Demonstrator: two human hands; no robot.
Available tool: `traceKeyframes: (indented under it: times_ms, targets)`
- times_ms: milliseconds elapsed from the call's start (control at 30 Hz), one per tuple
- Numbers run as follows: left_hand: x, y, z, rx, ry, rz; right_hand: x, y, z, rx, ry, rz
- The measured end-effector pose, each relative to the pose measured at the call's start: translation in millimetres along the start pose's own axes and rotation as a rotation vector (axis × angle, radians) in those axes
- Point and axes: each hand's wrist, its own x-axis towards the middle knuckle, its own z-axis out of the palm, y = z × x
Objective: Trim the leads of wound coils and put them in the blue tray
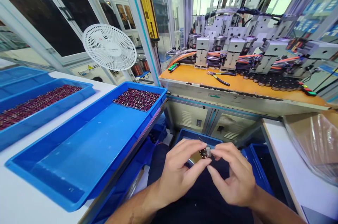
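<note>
A small round metal part (207, 152), like a motor stator with a dark, copper-specked face, is pinched between thumb and index finger of my left hand (182, 167). It is held in front of me above my lap, silver side toward the right. My right hand (232, 173) is close on the right, its index fingertip at the part's metal side. Its thumb sits lower, apart from the index finger, with nothing visible between them. A thin wire seems to rise near the left fingertips.
On the left, a long blue tray (79, 153) has many small dark-red parts (137, 99) at its far end. Another blue tray (47, 111) stands behind it. Ahead, pliers (220, 79) lie on an orange bench (185, 74) below a machine (235, 48). A plastic-lined carton (314, 139) is right.
</note>
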Motion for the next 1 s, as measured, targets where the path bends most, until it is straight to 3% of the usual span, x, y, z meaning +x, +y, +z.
traceKeyframes:
  times_ms: [100, 200, 400, 633, 733, 867, 1000]
  targets:
    - [0, -1, -1, 0.062, 0.01, 0.083, 1, -5, 0, 0.175, -0.028, 0.12]
    - [-2, -1, -1, 0.107, -0.001, 0.14, 3, -8, 4, 0.194, 0.029, 0.169]
    - [-7, -3, -1, 0.1, -0.013, 0.121, 7, -16, 13, 0.245, 0.108, 0.237]
    - [-7, -10, 0, -0.344, 0.015, -0.137, 6, -15, 10, 0.612, 0.096, 0.677]
    - [-6, -13, 1, -0.493, 0.01, -0.182, 4, -13, 10, 0.761, 0.055, 0.809]
    - [-8, -17, 1, -0.469, 0.012, -0.139, 10, -11, 11, 0.886, 0.047, 0.918]
    - [-10, -20, -2, -0.322, -0.018, 0.007, 12, -13, 15, 0.93, 0.05, 0.98]
